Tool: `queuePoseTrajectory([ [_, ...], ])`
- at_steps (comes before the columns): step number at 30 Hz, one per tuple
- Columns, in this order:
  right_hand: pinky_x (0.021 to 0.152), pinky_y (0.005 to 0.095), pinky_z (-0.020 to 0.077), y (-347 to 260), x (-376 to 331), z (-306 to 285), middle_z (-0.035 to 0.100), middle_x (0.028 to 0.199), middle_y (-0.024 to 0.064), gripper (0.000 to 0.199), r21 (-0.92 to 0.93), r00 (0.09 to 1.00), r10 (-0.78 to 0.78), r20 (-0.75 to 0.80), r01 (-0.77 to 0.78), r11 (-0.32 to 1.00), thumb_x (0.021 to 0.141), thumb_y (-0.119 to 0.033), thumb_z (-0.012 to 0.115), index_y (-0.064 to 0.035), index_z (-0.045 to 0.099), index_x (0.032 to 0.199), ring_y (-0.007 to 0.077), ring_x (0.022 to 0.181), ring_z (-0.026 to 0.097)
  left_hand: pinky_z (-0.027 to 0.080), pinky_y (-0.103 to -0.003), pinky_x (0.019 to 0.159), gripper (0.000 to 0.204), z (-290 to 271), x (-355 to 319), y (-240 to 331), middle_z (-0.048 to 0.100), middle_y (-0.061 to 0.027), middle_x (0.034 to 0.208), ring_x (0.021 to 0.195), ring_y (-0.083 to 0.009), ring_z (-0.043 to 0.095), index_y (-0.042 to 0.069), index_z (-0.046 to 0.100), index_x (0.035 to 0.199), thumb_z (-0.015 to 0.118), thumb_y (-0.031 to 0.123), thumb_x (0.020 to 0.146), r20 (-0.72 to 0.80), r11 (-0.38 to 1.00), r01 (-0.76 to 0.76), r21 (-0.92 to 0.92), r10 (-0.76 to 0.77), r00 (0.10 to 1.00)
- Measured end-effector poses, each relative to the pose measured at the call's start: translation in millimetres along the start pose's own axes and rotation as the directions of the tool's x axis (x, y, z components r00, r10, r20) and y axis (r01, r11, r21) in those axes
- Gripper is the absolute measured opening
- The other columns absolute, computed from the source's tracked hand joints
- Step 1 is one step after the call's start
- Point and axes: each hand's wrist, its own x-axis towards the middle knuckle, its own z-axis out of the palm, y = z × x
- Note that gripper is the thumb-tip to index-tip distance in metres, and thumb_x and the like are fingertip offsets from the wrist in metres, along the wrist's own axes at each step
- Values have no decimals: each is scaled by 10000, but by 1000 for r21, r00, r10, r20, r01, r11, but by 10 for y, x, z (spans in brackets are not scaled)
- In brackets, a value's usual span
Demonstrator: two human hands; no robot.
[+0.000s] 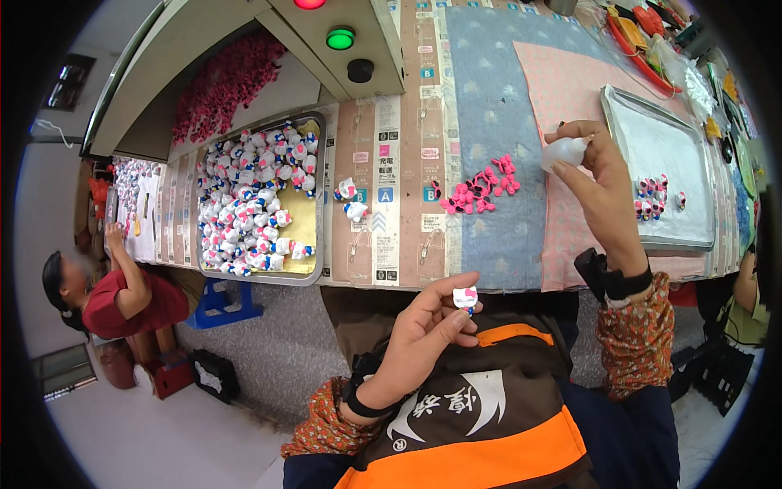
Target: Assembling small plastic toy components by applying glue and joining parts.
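Observation:
My left hand, near the table's front edge, pinches a small white cat figurine with a pink bow between thumb and fingertips. Raised over the pink cloth on the right, my right hand is closed around a small translucent white squeeze bottle, tilted sideways. Between the hands, on blue cloth, lies a loose heap of small bright pink parts. Two white figurines rest on the printed table covering. Farther left, a metal tray holds many white and blue figurines.
A white-lined metal tray on the right bears several finished-looking figurines. At the upper left stands a machine housing with pink parts inside. A co-worker in red sits at the left beside a blue stool.

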Motion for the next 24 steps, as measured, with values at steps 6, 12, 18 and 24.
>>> queuePoseTrajectory([
  [6, 848, 304, 472, 78, 78, 47, 609, 1080, 84, 305, -160, 997, 45, -68, -56, 985, 838, -21, 640, -30, 539, 1126, 173, 974, 602, 574, -280, 849, 442, -37, 20, -37, 599, -135, 1173, 959, -122, 627, 35, 429, 1430, 549, 88, 1008, 14, 1000, -30, -6, 30, 999],
  [12, 810, 382, 468, -135, -266, 0, 586, 1019, 146, 269, -606, 945, -320, -61, 220, 764, 817, 21, 654, -34, 589, 1073, 295, 971, 597, 576, -287, 843, 382, -117, 26, -78, 602, -140, 1158, 952, -121, 628, 28, 438, 1359, 557, 75, 999, -13, 998, -40, -45, 40, 999],
  [18, 721, 443, 469, -92, -196, 394, 552, 883, 137, 212, -603, 931, -246, 271, 363, 710, 829, 13, 615, -41, 616, 1034, 353, 826, 575, 571, -277, 839, 369, -102, 76, -82, 598, -119, 1144, 959, -114, 617, 24, 456, 1352, 553, 67, 1000, 23, 999, -30, -38, 31, 999],
  [24, 698, 424, 482, 82, -122, 352, 563, 863, 156, 199, -641, 934, -240, 266, 357, 679, 826, 10, 612, -26, 619, 1021, 357, 782, 586, 560, -248, 831, 369, -77, 66, -69, 585, -82, 1122, 952, -95, 604, 16, 468, 1357, 550, 47, 999, 24, 998, -27, -54, 28, 999],
])
